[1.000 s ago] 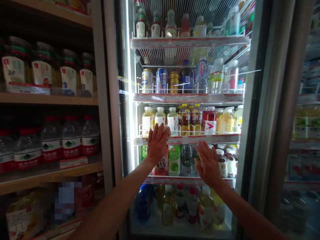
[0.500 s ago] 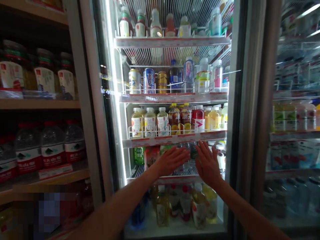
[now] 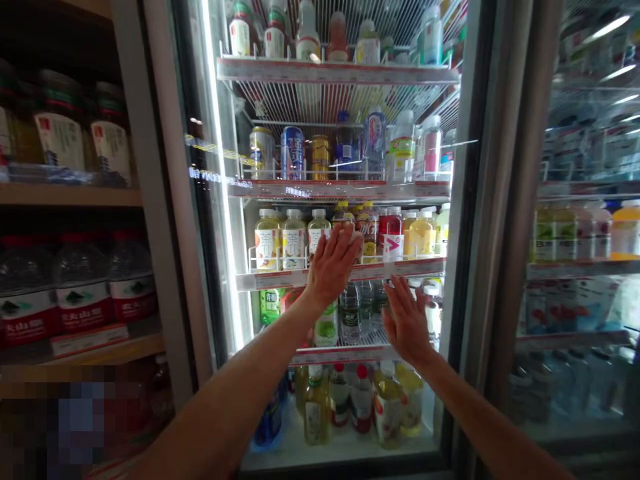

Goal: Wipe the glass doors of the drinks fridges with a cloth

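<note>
Both my hands lie flat with fingers stretched out against the glass door of a lit drinks fridge. My left hand is raised in front of the third shelf, over the pale tea bottles and the orange and red bottles. My right hand is lower, in front of the clear water bottles on the shelf below. Neither hand holds anything. Green-labelled bottles show to the left of my left wrist.
Cans and bottles fill the second fridge shelf; more bottles stand at the bottom. A wooden shelf unit on the left holds jars and large water bottles. Another glass-door fridge stands to the right, past a dark frame post.
My left hand rose from the fourth-shelf level to the third-shelf level. My right hand stayed low and shifted slightly. The view drifted a little to the right.
</note>
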{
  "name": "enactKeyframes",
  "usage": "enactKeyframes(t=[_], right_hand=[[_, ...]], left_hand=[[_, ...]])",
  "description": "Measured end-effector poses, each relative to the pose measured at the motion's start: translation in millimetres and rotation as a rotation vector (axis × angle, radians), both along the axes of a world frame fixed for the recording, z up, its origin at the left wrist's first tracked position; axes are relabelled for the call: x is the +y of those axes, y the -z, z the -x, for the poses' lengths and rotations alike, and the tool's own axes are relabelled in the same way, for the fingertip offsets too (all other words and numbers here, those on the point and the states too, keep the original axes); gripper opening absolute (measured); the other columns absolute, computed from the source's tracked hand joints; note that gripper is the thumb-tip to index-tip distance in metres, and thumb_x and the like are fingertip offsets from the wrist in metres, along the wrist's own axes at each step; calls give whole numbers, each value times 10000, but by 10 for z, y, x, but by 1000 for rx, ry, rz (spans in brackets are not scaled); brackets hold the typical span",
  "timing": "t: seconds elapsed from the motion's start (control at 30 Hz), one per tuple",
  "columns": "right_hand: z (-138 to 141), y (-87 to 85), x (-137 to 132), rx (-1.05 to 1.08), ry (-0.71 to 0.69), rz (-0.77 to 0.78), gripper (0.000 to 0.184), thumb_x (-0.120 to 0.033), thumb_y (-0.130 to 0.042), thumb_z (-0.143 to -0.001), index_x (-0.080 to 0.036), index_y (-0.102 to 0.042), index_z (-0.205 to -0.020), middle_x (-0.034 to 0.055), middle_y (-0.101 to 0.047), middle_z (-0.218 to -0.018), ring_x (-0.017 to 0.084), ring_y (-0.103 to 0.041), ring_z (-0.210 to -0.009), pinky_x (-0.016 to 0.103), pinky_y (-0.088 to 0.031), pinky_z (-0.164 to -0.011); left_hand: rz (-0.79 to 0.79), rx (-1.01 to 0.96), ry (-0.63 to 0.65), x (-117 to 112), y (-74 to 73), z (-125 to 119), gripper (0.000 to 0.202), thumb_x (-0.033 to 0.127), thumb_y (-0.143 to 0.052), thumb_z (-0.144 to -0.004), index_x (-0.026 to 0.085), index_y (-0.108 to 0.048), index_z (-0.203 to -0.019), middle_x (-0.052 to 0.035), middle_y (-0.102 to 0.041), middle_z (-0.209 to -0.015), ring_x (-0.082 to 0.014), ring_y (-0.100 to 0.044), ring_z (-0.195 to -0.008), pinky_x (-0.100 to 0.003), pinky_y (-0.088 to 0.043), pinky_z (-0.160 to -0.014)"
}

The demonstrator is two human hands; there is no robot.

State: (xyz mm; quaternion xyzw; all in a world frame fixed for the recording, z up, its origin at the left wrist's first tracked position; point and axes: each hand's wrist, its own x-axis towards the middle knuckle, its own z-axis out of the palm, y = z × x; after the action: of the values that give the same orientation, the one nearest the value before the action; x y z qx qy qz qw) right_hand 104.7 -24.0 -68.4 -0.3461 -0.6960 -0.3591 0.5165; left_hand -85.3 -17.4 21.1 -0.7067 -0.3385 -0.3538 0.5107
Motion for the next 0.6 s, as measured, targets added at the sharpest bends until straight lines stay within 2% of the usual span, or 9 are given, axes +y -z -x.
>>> enactKeyframes(t=[0.1, 0.17, 0.23, 0.3, 0.4, 0.47, 0.53, 0.6], right_hand=[[76, -110, -73, 26, -145, -44, 645, -151, -402, -875, -249, -166, -1467, 90, -317, -1484, 233, -278, -1379, 504, -286, -1096], [194, -204, -111, 8, -288, -70, 631, -133, -368, -878, -258, -173, -1465, 76, -317, -1485, 209, -319, -1361, 459, -345, -1079], [371, -293, -119, 9, -357, -80, 621, -138, -341, -888, -257, -158, -1469, 71, -321, -1483, 188, -338, -1350, 415, -390, -1058], [600, -372, -99, 45, -303, -60, 588, -171, -335, -902, -255, -184, -1464, 70, -326, -1480, 190, -306, -1367, 415, -379, -1064], [991, -486, -46, 133, -142, -29, 477, -267, -378, -913, -261, -373, -1389, 72, -341, -1472, 228, -242, -1392, 471, -302, -1092], [1189, -547, -5, 185, -76, -61, 405, -321, -425, -904, -262, -488, -1300, 71, -371, -1455, 242, -236, -1392, 493, -253, -1102], [1220, -558, 39, 190, -56, -111, 342, -336, -469, -889, -274, -555, -1214, 50, -411, -1432, 231, -257, -1384, 493, -208, -1115], [1002, -492, 91, 149, -47, -141, 274, -308, -485, -885, -283, -595, -1134, 24, -450, -1404, 222, -290, -1370, 499, -175, -1120]], left_hand=[[-12, 3, 54, 16, 41, -85, 510, 197, -421, -896, 217, -333, -1398, -56, -310, -1493, -230, -123, -1418, -444, -238, -1132], [18, -34, 66, -3, 140, -103, 544, 213, -417, -897, 206, -278, -1423, -64, -296, -1498, -224, -115, -1419, -456, -226, -1138], [40, -134, 50, -45, 245, -53, 593, 251, -405, -902, 167, -196, -1450, -95, -259, -1508, -237, -90, -1422, -490, -196, -1141], [46, -185, 28, -99, 345, 71, 651, 295, -413, -896, 134, -135, -1462, -127, -235, -1510, -253, -71, -1423, -512, -156, -1143], [46, -212, -19, -171, 510, 320, 726, 370, -460, -867, 119, -132, -1464, -149, -243, -1504, -266, -77, -1421, -504, -100, -1150], [25, -229, -54, -203, 625, 458, 734, 403, -469, -864, 116, -155, -1461, -153, -274, -1492, -258, -87, -1420, -484, -81, -1153], [-2, -237, -83, -224, 715, 538, 718, 423, -455, -877, 114, -169, -1459, -156, -312, -1474, -240, -95, -1419, -461, -83, -1155], [-21, -229, -99, -234, 767, 562, 704, 436, -439, -890, 121, -170, -1459, -151, -343, -1459, -226, -108, -1418, -446, -99, -1156]])
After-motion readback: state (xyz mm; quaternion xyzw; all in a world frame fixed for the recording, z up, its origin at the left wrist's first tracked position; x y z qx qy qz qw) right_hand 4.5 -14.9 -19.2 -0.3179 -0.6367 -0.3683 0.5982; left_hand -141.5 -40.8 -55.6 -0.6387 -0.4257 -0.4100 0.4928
